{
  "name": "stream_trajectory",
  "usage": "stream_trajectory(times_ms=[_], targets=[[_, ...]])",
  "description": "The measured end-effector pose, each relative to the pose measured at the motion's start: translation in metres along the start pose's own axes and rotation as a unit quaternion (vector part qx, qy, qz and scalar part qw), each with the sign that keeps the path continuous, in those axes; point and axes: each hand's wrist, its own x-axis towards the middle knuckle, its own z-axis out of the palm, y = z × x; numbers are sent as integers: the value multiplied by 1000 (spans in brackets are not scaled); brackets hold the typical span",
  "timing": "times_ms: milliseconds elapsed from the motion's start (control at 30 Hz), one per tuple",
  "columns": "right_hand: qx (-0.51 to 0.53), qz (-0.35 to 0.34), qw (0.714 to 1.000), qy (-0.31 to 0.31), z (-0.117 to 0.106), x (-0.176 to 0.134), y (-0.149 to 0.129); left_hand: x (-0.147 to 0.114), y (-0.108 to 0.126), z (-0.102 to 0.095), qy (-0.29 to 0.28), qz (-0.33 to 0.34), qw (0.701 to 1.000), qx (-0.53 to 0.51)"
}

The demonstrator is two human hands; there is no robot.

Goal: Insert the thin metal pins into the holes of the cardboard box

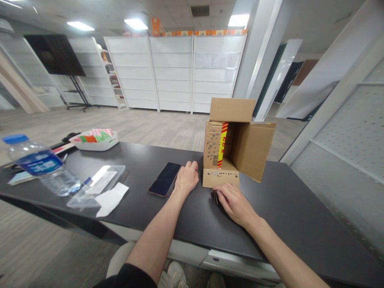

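Observation:
A cardboard box (212,145) stands on the dark table with its open side and spread flaps towards me. Grey dots mark its left part, and small dark holes run along the lower flap (221,176). In front of that flap, my right hand (237,203) is closed at the fingertips on thin dark strips (215,197), whose lower ends point down to the tabletop. My left hand (187,177) rests palm down between the box and a black phone (165,179). Its fingers are curled, hiding whatever may be beneath them.
On the left are a water bottle (45,166), an open clear plastic case (111,176) and a white paper piece (112,199). Behind them sits a white tray (96,145) with colourful packets. The table's (288,216) front edge runs close below my forearms.

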Motion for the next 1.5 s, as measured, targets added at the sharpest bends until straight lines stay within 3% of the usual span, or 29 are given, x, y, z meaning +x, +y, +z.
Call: stream_trajectory(times_ms=[333,533,733,1000,1500], targets=[[39,77,989,124,0,6,18,0,0,0,-1,3,1000,1],[40,143,977,155,-7,19,25,0,-1,1,5,8,1000,8],[45,165,967,188,-4,33,22,-1,1,-2,0,5,1000,13],[43,159,965,204,10,33,24,0,1,-3,-7,-5,1000,6],[52,163,961,218,15,30,27,0,1,-3,-5,1,1000,-2]])
